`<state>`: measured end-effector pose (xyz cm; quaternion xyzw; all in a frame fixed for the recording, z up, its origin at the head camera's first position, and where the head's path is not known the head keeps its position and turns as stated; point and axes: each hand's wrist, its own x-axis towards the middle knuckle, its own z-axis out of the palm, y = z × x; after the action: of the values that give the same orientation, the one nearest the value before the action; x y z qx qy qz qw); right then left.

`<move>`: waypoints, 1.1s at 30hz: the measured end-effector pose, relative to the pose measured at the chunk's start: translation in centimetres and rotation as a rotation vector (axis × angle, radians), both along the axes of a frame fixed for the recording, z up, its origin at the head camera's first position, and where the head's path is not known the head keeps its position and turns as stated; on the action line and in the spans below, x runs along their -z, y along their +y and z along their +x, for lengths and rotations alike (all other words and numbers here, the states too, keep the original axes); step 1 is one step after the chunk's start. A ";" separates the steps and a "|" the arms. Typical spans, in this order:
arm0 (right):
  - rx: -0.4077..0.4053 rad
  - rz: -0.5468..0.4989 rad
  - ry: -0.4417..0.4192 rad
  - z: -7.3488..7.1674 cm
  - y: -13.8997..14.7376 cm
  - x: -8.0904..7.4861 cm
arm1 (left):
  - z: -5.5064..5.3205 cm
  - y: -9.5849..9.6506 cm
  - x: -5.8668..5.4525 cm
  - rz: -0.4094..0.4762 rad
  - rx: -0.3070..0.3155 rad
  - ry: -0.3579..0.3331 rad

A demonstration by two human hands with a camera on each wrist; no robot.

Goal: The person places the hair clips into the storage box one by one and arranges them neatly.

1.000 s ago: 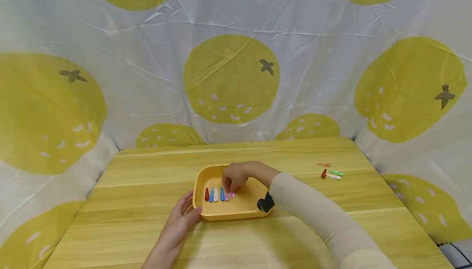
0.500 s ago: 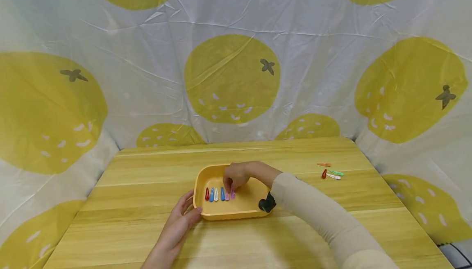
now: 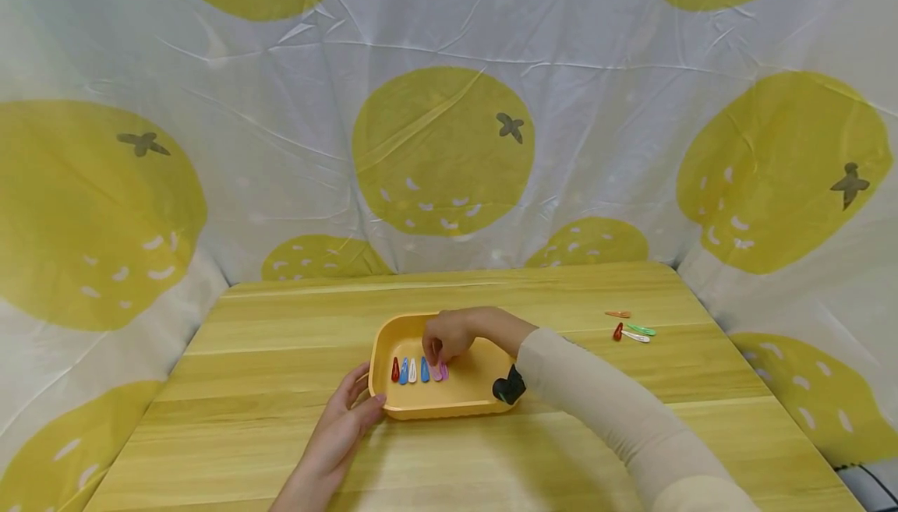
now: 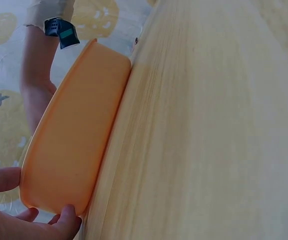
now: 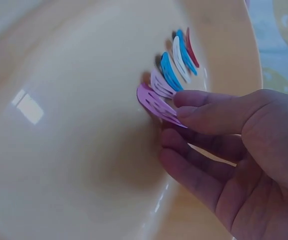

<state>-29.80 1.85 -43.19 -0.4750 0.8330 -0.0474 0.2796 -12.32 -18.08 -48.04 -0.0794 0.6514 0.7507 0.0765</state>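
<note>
Orange tray [image 3: 456, 411]: six hair clips [image 3: 412, 370] in a row

Right grip [image 3: 449, 334] pinches the purple clip [image 5: 153, 103] at the row's right end, inside the tray. Left grip [image 3: 347, 412] curls around the tray's left end. Four loose clips [image 3: 635, 337] lie on the table [image 3: 245, 403], farther right.

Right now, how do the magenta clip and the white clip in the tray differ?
The magenta clip ends the row, while the white clip lies between two blue clips. The right hand pinches the magenta clip; the white clip is not held. Both are inside the orange tray and share a slim, tapering, slotted shape.
</note>
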 end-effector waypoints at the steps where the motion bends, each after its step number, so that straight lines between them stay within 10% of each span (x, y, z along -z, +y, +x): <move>1: 0.005 0.000 0.002 0.0 0.0 0.0 | 0.0 0.0 0.0 -0.001 0.001 0.000; 33: -0.040 0.041 0.037 1.1 1.9 -2.8 | 0.0 -0.1 -0.1 0.000 0.007 0.000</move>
<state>-28.75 3.77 -40.42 -0.4865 0.8292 -0.0161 0.2748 -12.29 -18.19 -47.91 -0.0774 0.6517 0.7503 0.0791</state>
